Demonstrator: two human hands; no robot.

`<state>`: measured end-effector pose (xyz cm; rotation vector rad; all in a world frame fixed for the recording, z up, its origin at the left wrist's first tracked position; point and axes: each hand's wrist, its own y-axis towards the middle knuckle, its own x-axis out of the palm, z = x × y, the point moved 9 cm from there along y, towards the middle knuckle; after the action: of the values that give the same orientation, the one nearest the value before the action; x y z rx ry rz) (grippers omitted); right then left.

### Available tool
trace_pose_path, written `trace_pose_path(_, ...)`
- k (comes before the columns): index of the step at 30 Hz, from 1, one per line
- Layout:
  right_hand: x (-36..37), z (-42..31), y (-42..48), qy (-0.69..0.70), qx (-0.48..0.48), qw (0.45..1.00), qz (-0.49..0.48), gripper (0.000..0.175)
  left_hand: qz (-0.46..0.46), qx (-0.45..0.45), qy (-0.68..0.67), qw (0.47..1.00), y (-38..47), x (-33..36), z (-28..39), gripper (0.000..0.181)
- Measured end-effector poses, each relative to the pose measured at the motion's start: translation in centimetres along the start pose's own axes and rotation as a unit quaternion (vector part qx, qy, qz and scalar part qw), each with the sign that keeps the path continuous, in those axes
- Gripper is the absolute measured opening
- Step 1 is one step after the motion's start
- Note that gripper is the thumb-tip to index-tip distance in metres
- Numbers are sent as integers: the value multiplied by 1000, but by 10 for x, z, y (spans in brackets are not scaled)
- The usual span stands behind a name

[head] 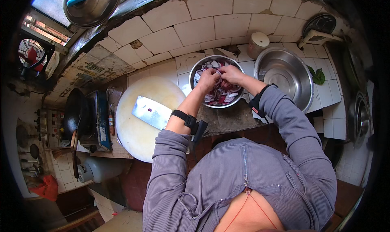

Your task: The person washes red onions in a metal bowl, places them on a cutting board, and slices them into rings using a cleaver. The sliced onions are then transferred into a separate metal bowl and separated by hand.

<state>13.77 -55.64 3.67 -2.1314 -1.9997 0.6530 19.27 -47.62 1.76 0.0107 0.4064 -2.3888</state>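
Sliced red onion (221, 94) fills much of a round stainless steel bowl (217, 106) on the tiled counter. Both of my hands are inside the bowl's rim, close together over the slices. My left hand (209, 79) has its fingers bent around a piece of onion. From the other side my right hand (231, 75) meets it, its fingertips pinching at the same piece. The fingertips are partly hidden among the slices. To the left, a cleaver (152, 112) lies flat on a round chopping board (134, 94), a small purple onion scrap on its blade.
A large steel basin (283, 70) stands right of the bowl, with green leaves (317, 75) beside it. Behind them is a lidded container (258, 45). A wok (74, 110) sits on a gas stove (99, 119) at the left, above a gas cylinder (100, 170).
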Motion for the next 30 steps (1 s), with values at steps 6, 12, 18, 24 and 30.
trace_pose_path(6,-16,6,5,-20,1,999,47,39,55,18,53,997,7,-12,7,15)
trace_pose_path(12,-38,-29,-18,-389,-115,893,196,41,229,149,375,886,-16,-37,59,38)
trace_pose_path(18,14,-1,-38,-563,-61,823,-48,47,-125,62,490,861,-42,26,25,43)
trace_pose_path(24,18,20,-19,-539,-27,840,-52,66,-127,90,597,787,-56,50,3,54)
trace_pose_path(30,9,26,-5,-480,-45,876,-20,56,-155,-59,476,863,-42,43,-15,45)
